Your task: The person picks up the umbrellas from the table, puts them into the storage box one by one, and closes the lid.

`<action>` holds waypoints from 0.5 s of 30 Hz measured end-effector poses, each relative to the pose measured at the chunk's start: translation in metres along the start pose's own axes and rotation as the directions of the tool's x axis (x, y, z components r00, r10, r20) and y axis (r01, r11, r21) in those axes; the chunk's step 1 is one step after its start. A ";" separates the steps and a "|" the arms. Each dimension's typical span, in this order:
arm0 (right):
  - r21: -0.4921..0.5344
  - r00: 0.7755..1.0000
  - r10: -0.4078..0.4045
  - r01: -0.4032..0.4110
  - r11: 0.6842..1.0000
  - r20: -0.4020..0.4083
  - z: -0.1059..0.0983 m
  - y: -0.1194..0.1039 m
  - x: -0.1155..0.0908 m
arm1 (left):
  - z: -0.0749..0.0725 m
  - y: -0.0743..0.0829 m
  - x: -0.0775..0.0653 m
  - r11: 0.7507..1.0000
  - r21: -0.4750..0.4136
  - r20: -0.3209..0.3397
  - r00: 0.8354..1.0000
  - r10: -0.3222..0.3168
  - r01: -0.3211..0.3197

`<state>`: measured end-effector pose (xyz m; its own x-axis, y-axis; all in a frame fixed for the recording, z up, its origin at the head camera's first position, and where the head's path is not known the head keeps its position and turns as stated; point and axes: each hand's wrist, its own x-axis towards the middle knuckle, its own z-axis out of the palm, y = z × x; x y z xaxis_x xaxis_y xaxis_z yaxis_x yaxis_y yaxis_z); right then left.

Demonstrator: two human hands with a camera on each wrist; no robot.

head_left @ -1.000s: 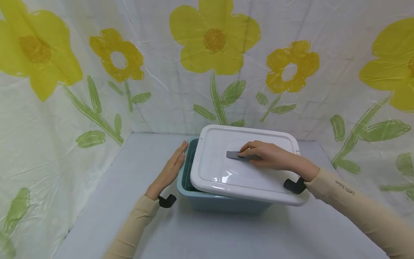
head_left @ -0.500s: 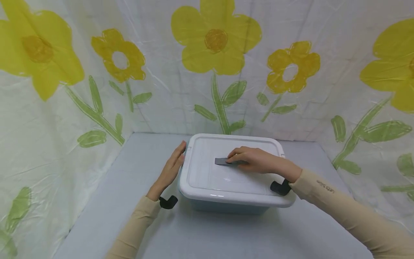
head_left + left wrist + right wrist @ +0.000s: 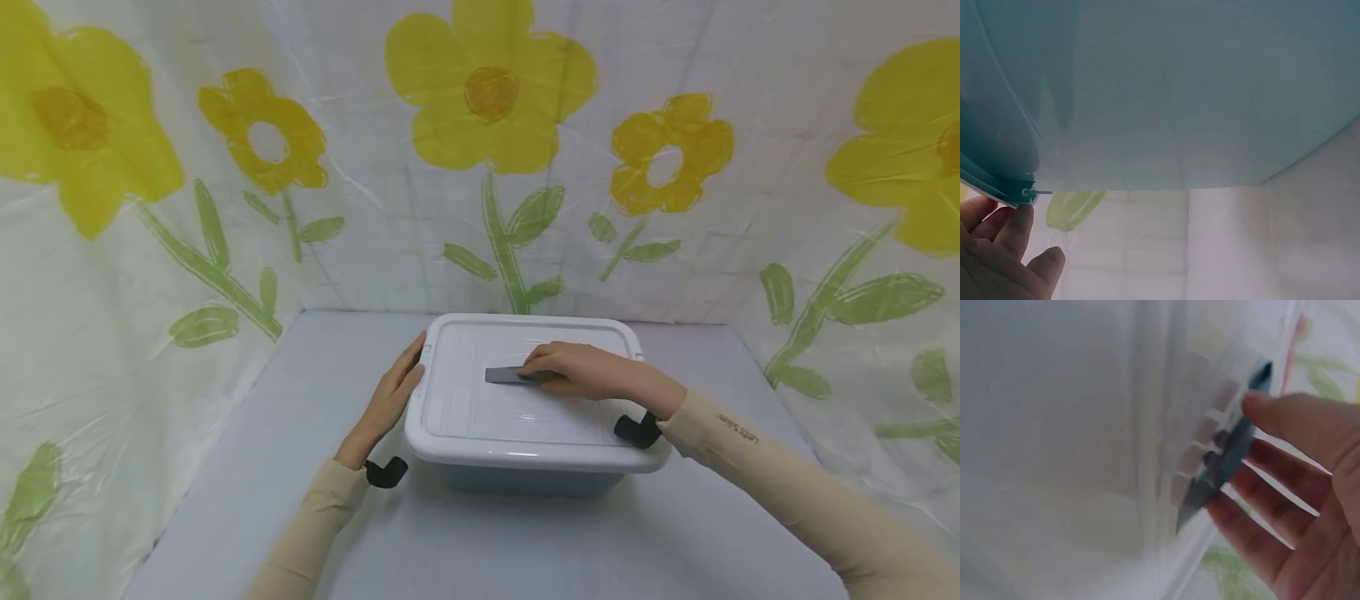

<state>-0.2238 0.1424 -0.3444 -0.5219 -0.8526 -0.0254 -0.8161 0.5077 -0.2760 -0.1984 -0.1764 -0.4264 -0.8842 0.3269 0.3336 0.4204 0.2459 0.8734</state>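
A white lid [image 3: 457,421] lies on top of a light blue plastic storage box [image 3: 528,481], covering its opening. My right hand [image 3: 581,371] grips the grey handle [image 3: 501,375] in the middle of the lid. Up close in the right wrist view, the thumb and fingers pinch that grey handle [image 3: 1235,453] from both sides. At the box's left side, my left hand [image 3: 386,402] rests its extended fingers along the rim. From below, the left wrist view has the smooth blue box wall [image 3: 1160,94], with the left fingertips touching under the rim. The box's contents are hidden.
The box stands on a pale grey table [image 3: 480,550], toward its far edge. Behind and at both sides hangs a white curtain [image 3: 360,225] with yellow flowers. Black wrist camera mounts [image 3: 637,431] stick out from both cuffs.
The lid, held by the right hand, has moved left and down from a tilted position, covering the opening that showed at the left. The left hand has stayed beside the box.
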 end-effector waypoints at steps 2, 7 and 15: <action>0.029 1.000 0.026 -0.026 0.999 0.014 -0.002 0.004 -0.009 | 0.000 -0.005 -0.001 1.000 0.003 -0.001 1.000 0.001 -0.001; 0.106 0.993 0.122 -0.121 0.987 0.002 -0.009 0.021 -0.044 | -0.003 -0.025 -0.001 0.999 0.054 -0.011 1.000 0.003 -0.003; 0.150 0.943 0.288 -0.265 0.953 -0.166 -0.008 0.062 -0.099 | -0.023 -0.031 0.007 0.953 0.302 -0.034 0.999 0.019 -0.008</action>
